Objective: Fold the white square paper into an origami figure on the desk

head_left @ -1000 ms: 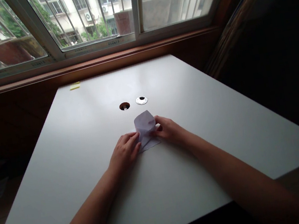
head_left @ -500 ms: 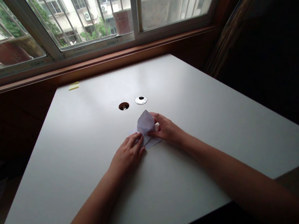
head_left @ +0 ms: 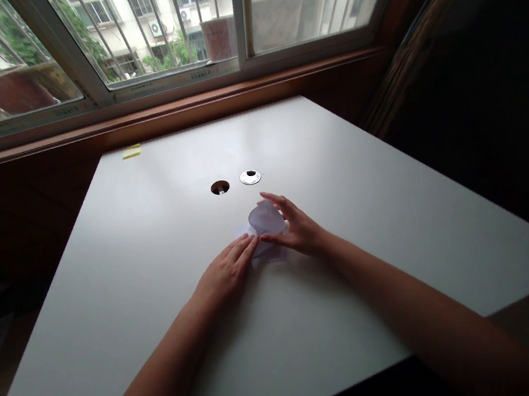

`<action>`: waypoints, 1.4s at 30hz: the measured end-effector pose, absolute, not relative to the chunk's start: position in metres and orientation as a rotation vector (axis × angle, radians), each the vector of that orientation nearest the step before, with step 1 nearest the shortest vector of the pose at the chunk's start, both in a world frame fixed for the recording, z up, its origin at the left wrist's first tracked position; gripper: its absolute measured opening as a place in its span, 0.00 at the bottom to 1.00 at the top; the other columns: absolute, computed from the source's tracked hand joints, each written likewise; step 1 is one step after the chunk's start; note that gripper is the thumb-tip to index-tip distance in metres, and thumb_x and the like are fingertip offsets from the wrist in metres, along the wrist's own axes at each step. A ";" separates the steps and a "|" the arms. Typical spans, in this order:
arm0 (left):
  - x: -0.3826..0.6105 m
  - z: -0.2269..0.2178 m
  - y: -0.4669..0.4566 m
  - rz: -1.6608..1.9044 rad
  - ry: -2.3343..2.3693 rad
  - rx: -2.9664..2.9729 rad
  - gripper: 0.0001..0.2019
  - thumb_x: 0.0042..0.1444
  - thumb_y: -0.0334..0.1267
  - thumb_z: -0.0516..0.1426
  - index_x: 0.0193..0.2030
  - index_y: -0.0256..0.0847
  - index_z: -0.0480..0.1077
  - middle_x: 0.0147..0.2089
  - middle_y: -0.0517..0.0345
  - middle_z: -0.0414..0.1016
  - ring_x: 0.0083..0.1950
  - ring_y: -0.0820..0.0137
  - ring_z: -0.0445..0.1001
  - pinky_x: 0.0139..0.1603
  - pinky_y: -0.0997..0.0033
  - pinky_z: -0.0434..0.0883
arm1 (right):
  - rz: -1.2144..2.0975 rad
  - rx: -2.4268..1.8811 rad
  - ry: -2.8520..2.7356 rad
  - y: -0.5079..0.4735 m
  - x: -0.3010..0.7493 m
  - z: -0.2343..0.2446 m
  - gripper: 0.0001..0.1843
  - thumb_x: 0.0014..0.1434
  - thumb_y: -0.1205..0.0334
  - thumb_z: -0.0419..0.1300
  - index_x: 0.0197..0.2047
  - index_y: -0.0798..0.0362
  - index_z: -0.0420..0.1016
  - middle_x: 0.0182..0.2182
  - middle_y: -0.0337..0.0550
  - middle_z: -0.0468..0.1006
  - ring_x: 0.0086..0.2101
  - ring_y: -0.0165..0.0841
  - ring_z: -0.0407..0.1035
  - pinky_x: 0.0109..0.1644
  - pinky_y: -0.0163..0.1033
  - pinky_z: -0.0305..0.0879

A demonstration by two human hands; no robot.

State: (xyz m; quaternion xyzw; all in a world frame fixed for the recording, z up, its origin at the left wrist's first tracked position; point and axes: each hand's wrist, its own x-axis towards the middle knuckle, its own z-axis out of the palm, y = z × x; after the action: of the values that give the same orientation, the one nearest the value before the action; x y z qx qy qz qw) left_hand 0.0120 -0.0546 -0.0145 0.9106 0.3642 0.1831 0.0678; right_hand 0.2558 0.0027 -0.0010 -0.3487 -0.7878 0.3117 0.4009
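here, paper (head_left: 266, 218) between left hand (head_left: 225, 268) and right hand (head_left: 301, 227)

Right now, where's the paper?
In the head view, the paper is about mid-frame on the white table, between the left hand and right hand, nearer the wearer than the round hole and silver cover.

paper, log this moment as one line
left hand: touching paper; right hand: spread, at paper's raised part; paper: on white table
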 end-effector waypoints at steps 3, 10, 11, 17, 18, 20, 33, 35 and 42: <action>0.009 -0.012 -0.054 0.541 1.051 2.731 0.32 0.66 0.26 0.46 0.74 0.46 0.43 0.71 0.48 0.60 0.72 0.63 0.58 0.70 0.54 0.63 | 1.049 -0.780 -1.931 0.001 0.257 0.007 0.41 0.58 0.44 0.64 0.69 0.41 0.53 0.63 0.51 0.64 0.60 0.44 0.63 0.59 0.53 0.66; -0.004 -0.014 -0.045 0.560 0.953 2.712 0.34 0.61 0.19 0.44 0.71 0.49 0.54 0.67 0.54 0.66 0.69 0.69 0.63 0.70 0.55 0.62 | 1.352 -0.767 -1.698 0.006 0.260 0.005 0.27 0.70 0.46 0.42 0.58 0.50 0.71 0.55 0.50 0.75 0.55 0.40 0.69 0.60 0.51 0.65; -0.005 -0.014 -0.045 0.567 0.949 2.706 0.33 0.61 0.19 0.44 0.70 0.49 0.55 0.66 0.55 0.67 0.69 0.69 0.64 0.70 0.55 0.63 | 1.364 -0.807 -1.729 0.007 0.261 0.005 0.23 0.69 0.49 0.46 0.57 0.51 0.72 0.52 0.50 0.77 0.52 0.40 0.71 0.58 0.50 0.66; -0.006 -0.010 -0.044 0.625 0.948 2.631 0.29 0.61 0.19 0.44 0.65 0.46 0.62 0.63 0.55 0.72 0.67 0.70 0.67 0.70 0.57 0.63 | 1.168 -0.854 -2.073 0.007 0.263 0.008 0.25 0.53 0.70 0.58 0.55 0.51 0.73 0.49 0.47 0.76 0.46 0.35 0.73 0.49 0.41 0.71; -0.006 -0.010 -0.043 0.629 0.941 2.618 0.28 0.61 0.20 0.45 0.65 0.46 0.63 0.63 0.55 0.72 0.67 0.70 0.67 0.70 0.57 0.62 | 1.113 -0.858 -2.129 0.007 0.264 0.008 0.25 0.53 0.71 0.58 0.54 0.51 0.73 0.48 0.46 0.76 0.45 0.35 0.72 0.49 0.41 0.70; -0.006 -0.010 -0.043 0.642 0.926 2.598 0.27 0.61 0.20 0.45 0.64 0.46 0.64 0.62 0.55 0.72 0.67 0.70 0.67 0.70 0.57 0.62 | 1.029 -0.885 -2.195 0.007 0.264 0.007 0.22 0.53 0.72 0.59 0.52 0.51 0.75 0.45 0.45 0.77 0.43 0.35 0.72 0.48 0.41 0.70; -0.006 0.002 -0.046 0.592 0.942 2.599 0.20 0.66 0.38 0.53 0.64 0.45 0.63 0.62 0.49 0.71 0.65 0.64 0.69 0.70 0.53 0.62 | 0.948 -0.756 -2.401 0.007 0.270 0.020 0.16 0.56 0.71 0.61 0.45 0.46 0.81 0.42 0.43 0.81 0.45 0.39 0.71 0.54 0.46 0.68; -0.005 0.000 -0.045 0.604 0.998 2.589 0.17 0.68 0.40 0.52 0.62 0.45 0.65 0.61 0.50 0.72 0.63 0.65 0.70 0.69 0.53 0.63 | 0.965 -0.736 -2.405 0.005 0.268 0.021 0.16 0.56 0.71 0.61 0.45 0.47 0.81 0.42 0.43 0.81 0.45 0.38 0.71 0.54 0.46 0.68; 0.007 -0.007 -0.047 0.654 1.144 2.687 0.16 0.67 0.43 0.52 0.58 0.43 0.68 0.54 0.49 0.74 0.56 0.62 0.72 0.64 0.51 0.65 | 0.976 -0.780 -2.386 0.004 0.264 0.015 0.21 0.54 0.73 0.60 0.50 0.48 0.79 0.39 0.43 0.80 0.42 0.36 0.72 0.48 0.42 0.69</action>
State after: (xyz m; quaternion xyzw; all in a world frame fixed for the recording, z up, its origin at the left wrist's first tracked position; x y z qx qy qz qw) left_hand 0.0071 -0.0474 -0.0071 0.8954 0.3811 0.2179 0.0746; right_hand 0.2642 0.0035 0.0149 -0.2824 -0.8638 0.3533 0.2221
